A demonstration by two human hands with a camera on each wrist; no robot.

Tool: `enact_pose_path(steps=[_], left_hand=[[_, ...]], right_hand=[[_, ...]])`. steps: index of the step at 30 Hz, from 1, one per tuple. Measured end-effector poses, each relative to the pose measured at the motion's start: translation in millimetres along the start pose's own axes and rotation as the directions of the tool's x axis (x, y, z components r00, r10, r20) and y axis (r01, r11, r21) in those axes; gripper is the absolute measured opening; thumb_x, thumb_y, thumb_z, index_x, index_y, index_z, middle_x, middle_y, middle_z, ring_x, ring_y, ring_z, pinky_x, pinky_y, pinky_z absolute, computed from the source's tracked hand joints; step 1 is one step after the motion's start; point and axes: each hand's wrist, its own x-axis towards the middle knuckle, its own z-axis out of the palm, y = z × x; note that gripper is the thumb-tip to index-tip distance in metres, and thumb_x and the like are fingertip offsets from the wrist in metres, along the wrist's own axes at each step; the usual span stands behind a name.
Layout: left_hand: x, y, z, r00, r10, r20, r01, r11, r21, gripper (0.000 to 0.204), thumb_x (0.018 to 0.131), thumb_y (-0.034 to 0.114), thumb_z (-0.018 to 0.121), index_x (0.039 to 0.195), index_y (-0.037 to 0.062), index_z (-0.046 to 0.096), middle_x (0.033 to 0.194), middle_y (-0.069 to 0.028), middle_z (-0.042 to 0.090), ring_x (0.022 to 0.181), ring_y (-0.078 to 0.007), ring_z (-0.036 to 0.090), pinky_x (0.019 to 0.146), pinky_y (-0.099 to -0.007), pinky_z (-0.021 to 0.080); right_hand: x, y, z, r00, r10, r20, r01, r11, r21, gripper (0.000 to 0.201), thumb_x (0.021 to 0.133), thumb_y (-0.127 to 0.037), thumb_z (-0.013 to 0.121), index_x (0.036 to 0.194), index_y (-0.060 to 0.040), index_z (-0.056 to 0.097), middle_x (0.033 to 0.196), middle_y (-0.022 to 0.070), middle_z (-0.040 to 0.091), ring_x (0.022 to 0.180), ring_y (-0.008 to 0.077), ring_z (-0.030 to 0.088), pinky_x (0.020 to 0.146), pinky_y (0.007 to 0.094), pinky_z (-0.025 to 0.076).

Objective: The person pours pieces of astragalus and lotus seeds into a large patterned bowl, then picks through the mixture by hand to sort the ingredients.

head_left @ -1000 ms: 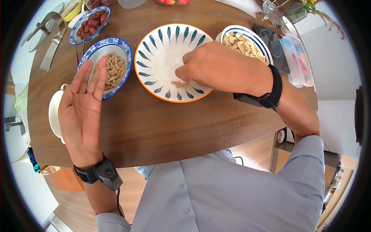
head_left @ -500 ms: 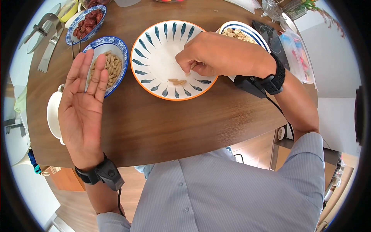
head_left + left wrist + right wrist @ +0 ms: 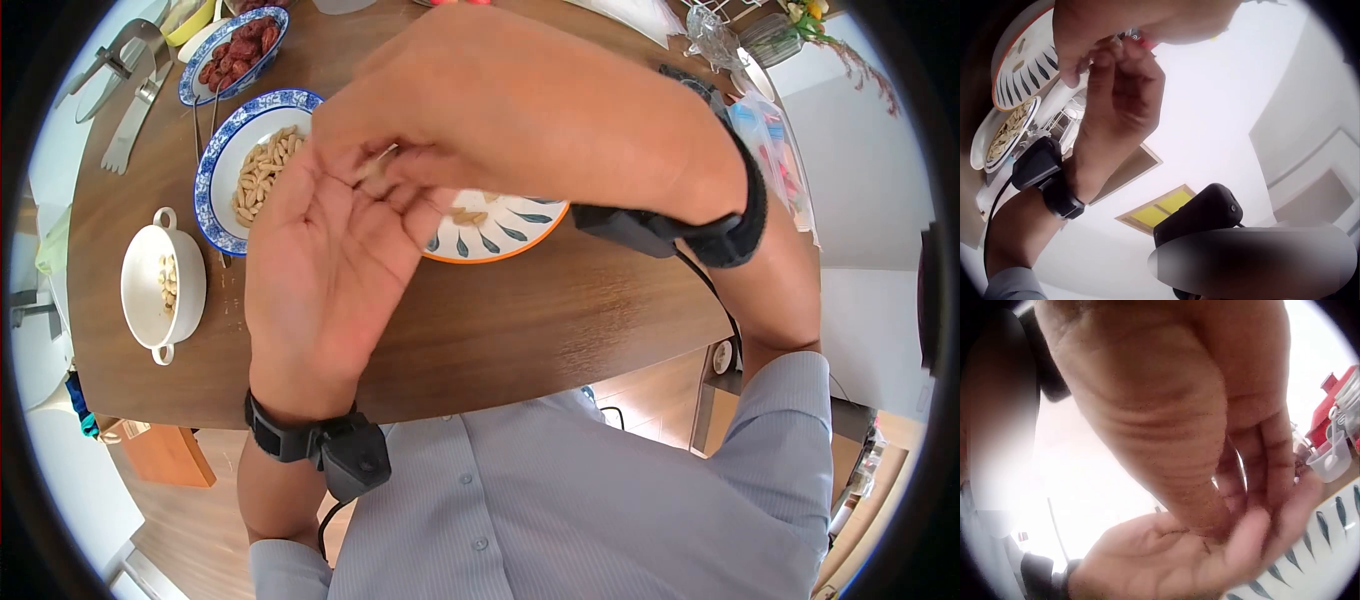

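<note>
My left hand (image 3: 335, 260) is held palm up over the table, fingers slightly bent. My right hand (image 3: 520, 110) reaches across above it with fingertips down at the left palm and fingers. Between the fingertips shows a small pale piece (image 3: 376, 172), which the right thumb and fingers pinch. The right wrist view has the right hand (image 3: 1147, 419) pointing down onto the left palm (image 3: 1172, 569). Under the hands, partly hidden, lies a large plate (image 3: 535, 232) with dark leaf strokes and a few pale-brown slender pieces (image 3: 467, 216).
Left of the hands stands a blue-rimmed bowl (image 3: 222, 130) of pale-brown slender pieces (image 3: 262, 175). A white two-handled bowl (image 3: 140, 285) holds small pale bits. Red dates (image 3: 240, 52) fill another bowl. Dried slices (image 3: 1010, 131) sit in a dish beside the plate. A metal tool (image 3: 130, 125) lies far left.
My right hand has left the plate, moving left with a pale piece. The left hand has shifted right and its fingers have bent; both hands now meet, and the white two-handled bowl is uncovered.
</note>
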Motion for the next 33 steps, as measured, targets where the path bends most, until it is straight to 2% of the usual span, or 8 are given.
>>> enact_pose_path(steps=[2,5,7,9,22,25,30,33], left_hand=[[0.7,3.6,-4.7,0.992,0.112,-0.059,-0.105,0.988,0.110,0.051,0.111,0.016,0.034,0.147,-0.0201,0.032,0.158,-0.0307,0.036,0.150,-0.0428,0.035,0.127,-0.0508,0.031],[-3.2,28.9,-29.0,0.994,0.029,0.102,-0.012,0.986,-0.165,0.048,0.109,0.006,0.035,0.148,-0.0212,0.031,0.158,-0.0329,0.035,0.150,-0.0426,0.033,0.128,-0.0497,0.031],[-7.3,42.5,-38.1,0.988,0.132,0.076,-0.128,0.990,-0.053,0.045,0.106,0.007,0.042,0.139,-0.0239,0.041,0.147,-0.0346,0.047,0.146,-0.0426,0.041,0.127,-0.0452,0.035],[-8.1,57.5,-41.0,0.983,0.162,0.083,-0.156,0.985,-0.077,0.048,0.105,0.004,0.040,0.142,-0.0257,0.034,0.149,-0.0375,0.042,0.147,-0.0452,0.038,0.128,-0.0474,0.033],[-18.6,66.5,-52.8,0.969,0.233,-0.086,-0.230,0.972,0.045,0.047,0.102,0.001,0.044,0.141,-0.0236,0.034,0.152,-0.0347,0.036,0.143,-0.0488,0.041,0.125,-0.0511,0.037],[-20.2,68.5,-55.4,0.985,0.166,0.039,-0.170,0.976,0.140,0.047,0.102,0.002,0.045,0.144,-0.0165,0.039,0.147,-0.0282,0.048,0.140,-0.0406,0.050,0.117,-0.0452,0.046],[-22.2,64.0,-61.0,0.923,0.383,-0.039,-0.361,0.896,0.260,0.043,0.099,-0.001,0.050,0.141,-0.0090,0.048,0.135,-0.0189,0.060,0.116,-0.0256,0.063,0.100,-0.0349,0.054],[-29.6,72.3,-66.6,0.907,0.421,0.022,-0.415,0.882,0.224,0.051,0.093,-0.012,0.049,0.144,-0.0104,0.042,0.129,-0.0188,0.058,0.109,-0.0253,0.060,0.097,-0.0343,0.055]], right_hand=[[-2.6,-2.2,-3.3,0.997,0.038,-0.065,-0.046,0.992,-0.120,0.013,0.089,-0.006,0.066,0.100,-0.0004,0.061,0.097,0.0161,0.069,0.083,0.0342,0.069,0.073,0.0425,0.055],[-16.4,-20.3,-21.3,0.979,0.084,-0.188,-0.115,0.980,-0.163,0.021,0.093,-0.005,0.064,0.113,0.0008,0.061,0.110,0.0182,0.070,0.088,0.0339,0.071,0.076,0.0420,0.057],[-37.2,-1.7,-2.1,0.899,0.428,0.091,-0.383,0.870,-0.312,0.008,0.085,-0.005,0.067,0.091,0.0006,0.065,0.082,0.0149,0.069,0.079,0.0335,0.068,0.070,0.0392,0.054],[-60.1,4.5,15.9,0.975,0.200,0.096,-0.152,0.919,-0.363,0.011,0.086,-0.008,0.066,0.094,-0.0004,0.064,0.087,0.0137,0.068,0.085,0.0331,0.069,0.071,0.0404,0.055],[-44.9,7.9,22.5,0.920,0.332,0.210,-0.254,0.910,-0.328,0.008,0.087,-0.008,0.065,0.092,-0.0009,0.065,0.088,0.0189,0.069,0.084,0.0359,0.071,0.072,0.0438,0.057],[-17.4,3.3,17.2,0.919,0.371,0.135,-0.344,0.920,-0.187,0.011,0.089,-0.012,0.066,0.095,-0.0022,0.064,0.094,0.0174,0.069,0.088,0.0372,0.070,0.075,0.0448,0.056],[29.0,-1.4,43.6,0.991,0.050,-0.126,-0.076,0.975,-0.209,0.013,0.094,-0.013,0.063,0.092,-0.0003,0.064,0.081,0.0184,0.065,0.080,0.0406,0.063,0.073,0.0467,0.052],[22.4,10.9,60.9,0.920,-0.109,-0.377,0.027,0.976,-0.217,0.012,0.093,-0.013,0.064,0.093,-0.0013,0.065,0.083,0.0171,0.066,0.083,0.0397,0.064,0.074,0.0471,0.052]])
